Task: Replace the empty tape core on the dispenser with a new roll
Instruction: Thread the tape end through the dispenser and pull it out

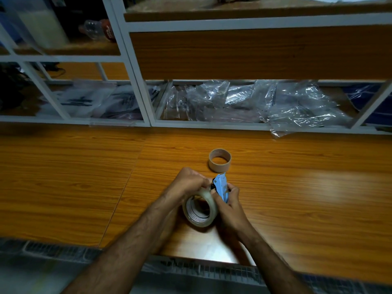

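Wood-grain counter [63,177]: we see the empty core [219,160] set aside beyond both hands. Right hand [230,205] clamps the blue dispenser [221,186]; left hand [188,183] pinches the new roll [200,209] immediately left of it, roll axis roughly level.

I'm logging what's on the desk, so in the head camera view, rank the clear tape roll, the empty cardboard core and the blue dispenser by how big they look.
1. Clear tape roll, largest, though nearest the camera.
2. Empty brown cardboard core and blue plastic dispenser: unsure, since the hands hide part of the dispenser.

clear tape roll [200,211] on blue dispenser [222,187], brown core [219,160] upright
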Demonstrator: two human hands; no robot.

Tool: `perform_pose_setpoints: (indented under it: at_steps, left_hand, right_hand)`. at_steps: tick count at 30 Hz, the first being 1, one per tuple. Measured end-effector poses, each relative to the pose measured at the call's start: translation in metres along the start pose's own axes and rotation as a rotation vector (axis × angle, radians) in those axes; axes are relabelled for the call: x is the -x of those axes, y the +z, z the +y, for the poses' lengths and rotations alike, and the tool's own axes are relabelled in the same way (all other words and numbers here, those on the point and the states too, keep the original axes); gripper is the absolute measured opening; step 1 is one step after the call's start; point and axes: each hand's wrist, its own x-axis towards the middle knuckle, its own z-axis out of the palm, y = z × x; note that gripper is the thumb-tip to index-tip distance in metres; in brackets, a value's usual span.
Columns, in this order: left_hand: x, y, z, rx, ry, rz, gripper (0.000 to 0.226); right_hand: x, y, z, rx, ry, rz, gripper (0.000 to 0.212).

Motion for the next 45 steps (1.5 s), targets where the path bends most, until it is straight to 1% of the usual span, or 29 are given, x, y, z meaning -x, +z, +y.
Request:
perform_pose_setpoints:
  at_steps: [2, 6, 9, 12, 16, 19, 23, 25, 28, 31, 33, 35, 38, 45]
  left_hand:
    - [0.001, 0.0, 0.0, -0.06, 0.021, 0.02, 0.005]
    - [0.002, 0.003, -0.006, -0.109, 0.067, 0.018, 0.013]
    - [0.003, 0.007, -0.009, -0.114, 0.091, -0.012, 0.014]
    - [0.003, 0.009, -0.009, -0.111, 0.092, -0.01, 0.016]
    - [0.004, 0.01, -0.006, -0.126, 0.061, 0.043, 0.012]
    - [0.005, 0.011, -0.005, -0.119, 0.031, 0.053, 0.007]
    - [0.002, 0.01, -0.004, -0.119, 0.018, 0.058, 0.014]
    - [0.0, 0.009, 0.0, -0.13, 0.006, 0.051, 0.011]
    - [-0.002, 0.009, 0.008, -0.165, -0.027, 0.035, 0.021]
    - [0.001, 0.008, 0.016, -0.198, -0.073, 0.017, 0.01]
    - [0.0, 0.008, 0.019, -0.192, -0.097, 0.001, 0.007]
    - [-0.001, 0.009, 0.021, -0.174, -0.114, -0.004, 0.009]
    - [-0.003, 0.009, 0.023, -0.166, -0.131, -0.011, 0.005]
    - [0.0, 0.006, 0.029, -0.182, -0.155, -0.061, 0.01]
  right_hand:
    - [0.0, 0.002, -0.002, 0.026, 0.006, 0.009, 0.044]
    - [-0.003, 0.002, -0.002, 0.054, 0.022, 0.038, 0.045]
    - [-0.005, -0.002, -0.001, 0.109, 0.026, 0.022, 0.046]
    - [-0.005, -0.002, 0.001, 0.072, 0.044, 0.02, 0.048]
    - [-0.008, -0.002, 0.005, 0.098, 0.033, 0.045, 0.049]
    - [-0.008, -0.004, 0.005, 0.104, 0.052, 0.038, 0.052]
    - [-0.007, -0.005, 0.005, 0.129, 0.051, 0.025, 0.053]
    - [-0.006, -0.004, 0.005, 0.127, 0.054, 0.021, 0.053]
    - [-0.009, -0.005, 0.007, 0.114, 0.052, 0.028, 0.052]
    - [-0.007, -0.004, 0.007, 0.086, 0.052, 0.037, 0.046]
    - [-0.006, -0.002, 0.008, 0.065, 0.043, 0.055, 0.047]
    - [-0.007, 0.0, 0.009, 0.087, 0.026, 0.076, 0.049]
    - [-0.01, 0.0, 0.011, 0.141, 0.006, 0.1, 0.047]
    - [-0.009, -0.002, 0.006, 0.22, -0.023, 0.061, 0.047]
